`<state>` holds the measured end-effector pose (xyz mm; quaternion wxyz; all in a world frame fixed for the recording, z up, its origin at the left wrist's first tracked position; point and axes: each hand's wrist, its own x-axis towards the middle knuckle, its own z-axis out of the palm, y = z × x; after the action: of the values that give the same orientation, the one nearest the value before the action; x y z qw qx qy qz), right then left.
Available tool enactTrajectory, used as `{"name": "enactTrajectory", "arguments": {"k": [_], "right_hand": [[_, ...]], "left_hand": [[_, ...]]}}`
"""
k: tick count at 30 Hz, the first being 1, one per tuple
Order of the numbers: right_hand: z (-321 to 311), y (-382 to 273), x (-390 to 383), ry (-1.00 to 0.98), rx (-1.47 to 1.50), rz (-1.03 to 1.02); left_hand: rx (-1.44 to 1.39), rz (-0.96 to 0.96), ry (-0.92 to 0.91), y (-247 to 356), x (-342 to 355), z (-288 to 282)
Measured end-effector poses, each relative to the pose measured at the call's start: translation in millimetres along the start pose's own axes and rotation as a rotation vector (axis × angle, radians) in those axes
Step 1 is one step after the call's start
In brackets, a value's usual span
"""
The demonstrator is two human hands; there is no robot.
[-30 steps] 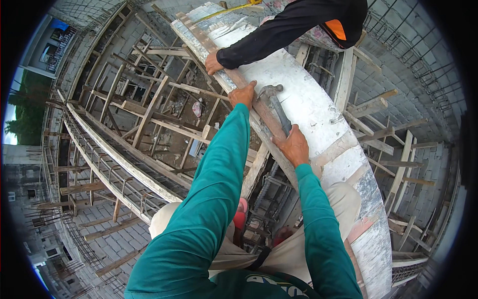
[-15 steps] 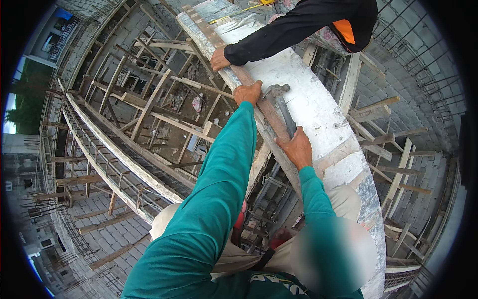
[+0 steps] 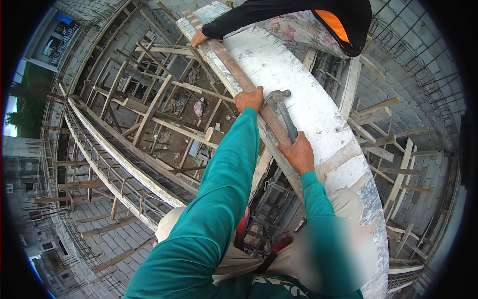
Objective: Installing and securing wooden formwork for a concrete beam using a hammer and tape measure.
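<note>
My left hand (image 3: 249,99) is clamped on a long, narrow plank (image 3: 228,62), the fingers curled tightly over it. The plank lies slantwise along the left edge of a wide white board (image 3: 308,112), running from the upper left down toward my knees. My right hand (image 3: 298,153) has its fingers wrapped around the lower end of a hammer (image 3: 285,117). The hammer lies beside the plank's right side, its head at the top, near my left hand but apart from it. Both my arms are in green sleeves (image 3: 219,174).

Farther up, a co-worker's hand (image 3: 199,38) rests at the plank's left edge, reaching from a black sleeve (image 3: 259,12) with an orange patch (image 3: 332,25). Flowered cloth (image 3: 294,32) shows under that arm.

Down on my left are wooden beams (image 3: 151,112), a pinkish bundle (image 3: 199,107) among them, and a curved frame (image 3: 149,181) with metal bars. A gray block wall (image 3: 408,92) rises on the right
</note>
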<state>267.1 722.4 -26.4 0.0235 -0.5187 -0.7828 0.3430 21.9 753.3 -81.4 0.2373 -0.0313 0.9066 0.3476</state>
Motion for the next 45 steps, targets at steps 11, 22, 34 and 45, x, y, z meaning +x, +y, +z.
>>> {"name": "enactTrajectory", "arguments": {"k": [11,22,34,45], "right_hand": [[2.4,0.6,-0.3,-0.001,0.004,0.003],[4.4,2.9,1.5,-0.002,0.000,0.006],[10.3,6.0,1.4,0.043,0.029,-0.012],[-2.5,29.0,41.8,0.010,0.186,-0.047]], "left_hand": [[-0.079,-0.011,-0.023,-1.1,-3.3,-3.8],[-0.095,-0.041,-0.052,0.1,-2.1,-6.1],[-0.075,-0.003,-0.053,-4.4,-2.0,-8.6],[-0.039,0.035,-0.041,-0.7,-7.0,-11.3]]}}
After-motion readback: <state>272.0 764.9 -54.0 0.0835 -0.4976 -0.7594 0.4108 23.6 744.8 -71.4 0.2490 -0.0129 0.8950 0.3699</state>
